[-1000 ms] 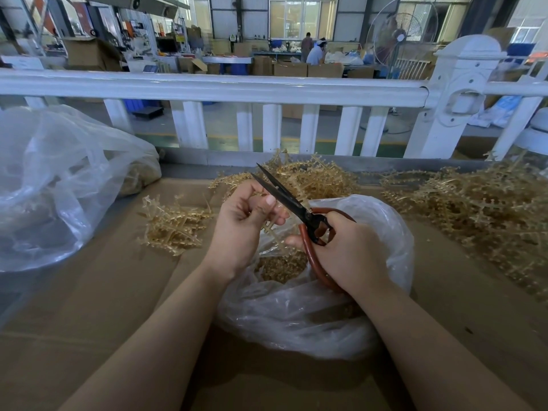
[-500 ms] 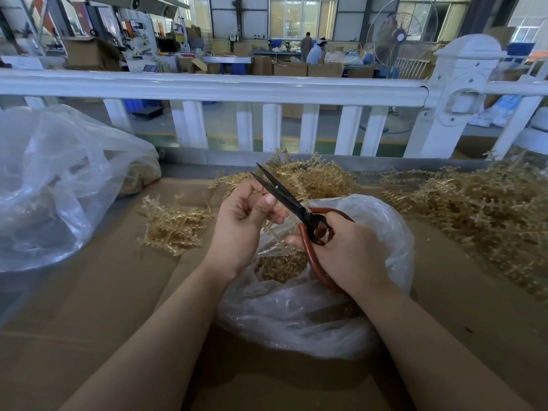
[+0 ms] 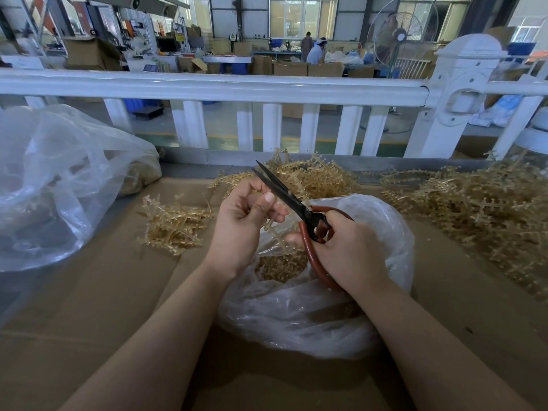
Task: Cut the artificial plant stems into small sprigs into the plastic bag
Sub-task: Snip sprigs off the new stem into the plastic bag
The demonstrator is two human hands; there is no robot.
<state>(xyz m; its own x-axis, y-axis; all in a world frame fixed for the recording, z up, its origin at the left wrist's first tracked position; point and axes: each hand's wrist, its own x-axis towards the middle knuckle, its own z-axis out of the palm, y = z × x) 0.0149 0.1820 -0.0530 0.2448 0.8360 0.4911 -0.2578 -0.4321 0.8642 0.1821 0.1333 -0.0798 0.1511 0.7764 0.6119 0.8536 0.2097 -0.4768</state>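
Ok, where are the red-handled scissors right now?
In the head view, the red-handled black-bladed scissors sit centre frame in the right hand, above the open clear plastic bag, blades open toward the left hand.

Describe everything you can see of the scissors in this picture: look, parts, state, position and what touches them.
The scissors have two long, dark, pointed blades and looped reddish-brown handles, metal by the look. The blades stand slightly open, pointing up and away to the left. The right hand holds the handles, fingers through the loops, above the open plastic bag. The left hand pinches a pale stem just beside the blades; whether the blades touch it cannot be told.
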